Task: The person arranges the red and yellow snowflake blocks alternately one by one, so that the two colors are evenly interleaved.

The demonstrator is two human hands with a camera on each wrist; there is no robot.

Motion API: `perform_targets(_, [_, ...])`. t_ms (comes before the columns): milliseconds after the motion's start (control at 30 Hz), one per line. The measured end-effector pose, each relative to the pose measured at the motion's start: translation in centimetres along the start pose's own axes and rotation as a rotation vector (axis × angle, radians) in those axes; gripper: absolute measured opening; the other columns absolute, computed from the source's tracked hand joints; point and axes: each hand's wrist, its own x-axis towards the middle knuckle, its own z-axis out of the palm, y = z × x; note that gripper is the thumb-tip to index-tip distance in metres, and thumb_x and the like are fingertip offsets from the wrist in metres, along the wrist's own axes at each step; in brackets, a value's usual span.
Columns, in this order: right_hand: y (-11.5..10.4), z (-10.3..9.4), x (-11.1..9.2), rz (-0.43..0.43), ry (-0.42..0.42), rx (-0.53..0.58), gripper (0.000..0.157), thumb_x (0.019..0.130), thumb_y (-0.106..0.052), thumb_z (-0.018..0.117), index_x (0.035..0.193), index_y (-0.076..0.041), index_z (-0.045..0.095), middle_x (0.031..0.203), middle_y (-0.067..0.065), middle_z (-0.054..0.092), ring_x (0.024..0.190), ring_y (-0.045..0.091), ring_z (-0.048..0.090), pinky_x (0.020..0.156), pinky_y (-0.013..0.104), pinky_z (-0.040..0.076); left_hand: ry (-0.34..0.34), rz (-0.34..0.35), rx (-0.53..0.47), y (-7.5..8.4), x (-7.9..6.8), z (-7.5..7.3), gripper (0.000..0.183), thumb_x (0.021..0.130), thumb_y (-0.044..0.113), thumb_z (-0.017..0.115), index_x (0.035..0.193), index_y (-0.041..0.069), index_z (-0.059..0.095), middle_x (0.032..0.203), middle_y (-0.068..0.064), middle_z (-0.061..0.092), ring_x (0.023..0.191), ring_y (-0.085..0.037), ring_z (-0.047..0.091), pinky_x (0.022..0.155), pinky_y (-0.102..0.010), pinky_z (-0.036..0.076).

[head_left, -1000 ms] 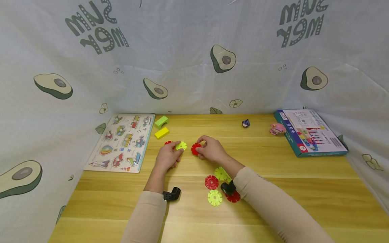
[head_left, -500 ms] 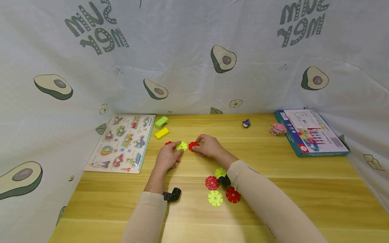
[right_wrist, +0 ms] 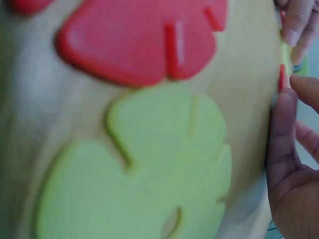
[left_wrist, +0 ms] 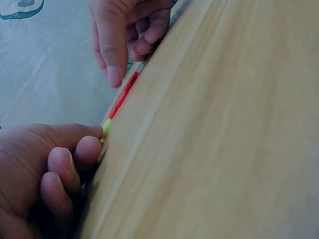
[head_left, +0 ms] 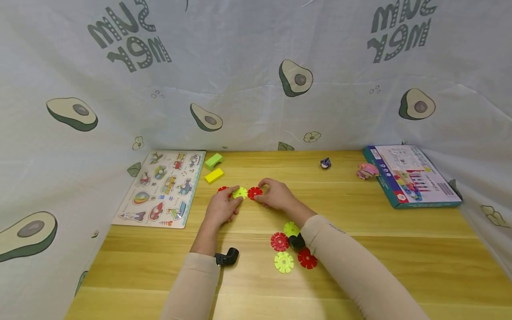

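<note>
On the tabletop, my left hand (head_left: 222, 206) pinches a yellow-green notched plastic disc (head_left: 240, 193) between thumb and index finger; the other fingers stay curled below. My right hand (head_left: 279, 194) has thumb and index finger at the right rim of a red notched disc (head_left: 254, 193), the thumb overlapping it. In the left wrist view the red disc (left_wrist: 123, 94) lies flat, its edge meeting the yellow-green one (left_wrist: 106, 128). A second red disc (head_left: 222, 189) shows partly behind the left fingers.
Nearer my body lie several loose discs, red (head_left: 279, 242) and yellow-green (head_left: 284, 262). A picture puzzle board (head_left: 160, 189), green arch block (head_left: 214, 161) and yellow block (head_left: 214, 176) are at left. Right side: pink toy (head_left: 367, 170), small dark figure (head_left: 326, 163), flat box (head_left: 414, 175).
My right hand has brought the red disc left, up to the edge of the yellow-green disc. The left hand has stayed in place.
</note>
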Motion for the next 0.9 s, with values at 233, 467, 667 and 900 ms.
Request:
perform_targets(233, [1.2, -1.5, -3.0, -0.011, 0.008, 0.098, 0.043, 0.083, -0.026, 0.069, 0.122, -0.016, 0.053, 0.071, 0.007, 0.06, 0.058, 0.021, 0.06, 0.052, 0.03, 0.048, -0.04, 0.057, 0.056, 0.4, -0.4, 0.5, 0.052, 0.086, 0.036, 0.065, 0.134, 0.025, 0.049, 0.057, -0.004, 0.06, 0.035, -0.019, 0.048, 0.037, -0.03, 0.044])
perform_targets(467, [2.5, -3.0, -7.5, -0.075, -0.042, 0.067, 0.037, 0.084, -0.021, 0.069, 0.118, -0.011, 0.057, 0.068, 0.008, 0.057, 0.054, 0.024, 0.059, 0.048, 0.031, 0.047, -0.096, 0.093, 0.11, 1.9, -0.7, 1.8, 0.057, 0.085, 0.038, 0.066, 0.136, 0.026, 0.046, 0.056, -0.003, 0.06, 0.036, -0.02, 0.05, 0.038, -0.031, 0.045])
perform_targets(667, [2.9, -3.0, -10.3, -0.105, -0.112, 0.04, 0.035, 0.081, -0.02, 0.072, 0.113, -0.013, 0.06, 0.067, 0.007, 0.054, 0.049, 0.022, 0.055, 0.044, 0.03, 0.045, -0.098, 0.09, 0.116, 2.9, -0.1, 2.8, 0.058, 0.087, 0.039, 0.063, 0.139, 0.025, 0.043, 0.055, -0.002, 0.06, 0.037, -0.02, 0.052, 0.04, -0.031, 0.046])
perform_targets(900, [3.6, -2.4, -13.0, -0.164, -0.227, -0.036, 0.035, 0.077, -0.024, 0.076, 0.11, -0.019, 0.064, 0.064, -0.001, 0.054, 0.047, 0.011, 0.047, 0.041, 0.026, 0.04, -0.067, 0.069, 0.159, 2.9, 0.2, 3.4, 0.056, 0.088, 0.042, 0.06, 0.139, 0.024, 0.043, 0.051, -0.001, 0.059, 0.036, -0.019, 0.052, 0.038, -0.03, 0.044])
